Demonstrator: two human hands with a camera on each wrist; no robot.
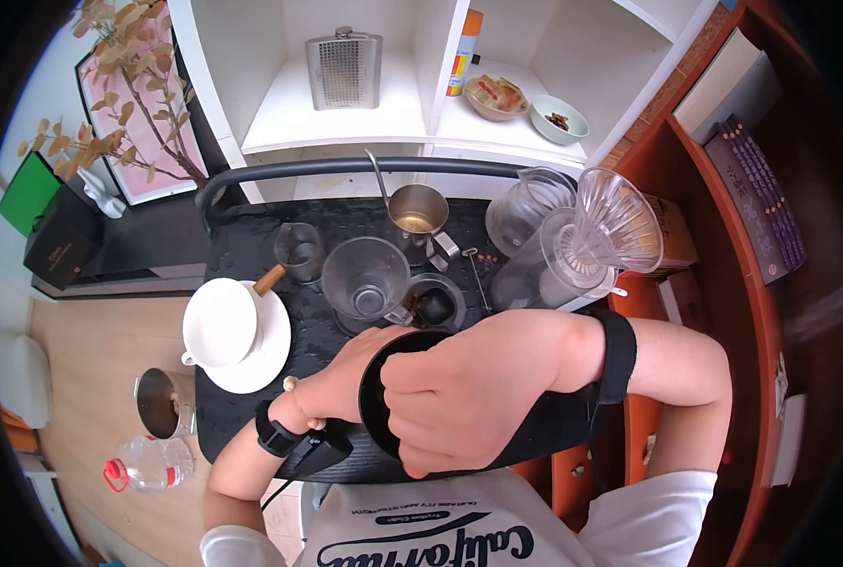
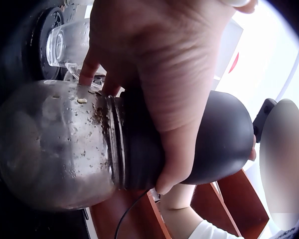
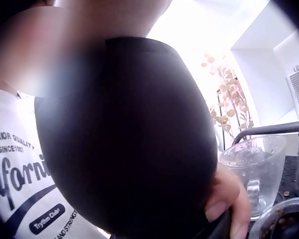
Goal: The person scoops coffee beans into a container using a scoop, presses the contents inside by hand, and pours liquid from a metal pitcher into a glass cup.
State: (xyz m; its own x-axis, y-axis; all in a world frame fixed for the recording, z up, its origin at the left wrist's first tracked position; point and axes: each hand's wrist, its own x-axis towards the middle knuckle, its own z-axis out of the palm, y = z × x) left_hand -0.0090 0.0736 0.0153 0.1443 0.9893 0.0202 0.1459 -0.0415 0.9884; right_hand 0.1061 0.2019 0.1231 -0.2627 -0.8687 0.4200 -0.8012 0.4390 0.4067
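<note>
The black table (image 1: 242,227) is pretty packed, tbh. At its near side, a black-topped glass jar (image 2: 139,159) is held two-handed: its dark neck's clasped by the left hand (image 2: 164,79), its top gripped by the curled right hand (image 1: 483,383). Over left, a white saucer (image 1: 268,354) is topped by a white cup (image 1: 221,321); a clear glass mug (image 1: 366,274) is set past the jar.

The black table (image 1: 232,411) carries a white saucer (image 1: 275,331) at left, a metal pot (image 1: 419,210) at far middle, and a glass server (image 1: 520,217) at far right.
</note>
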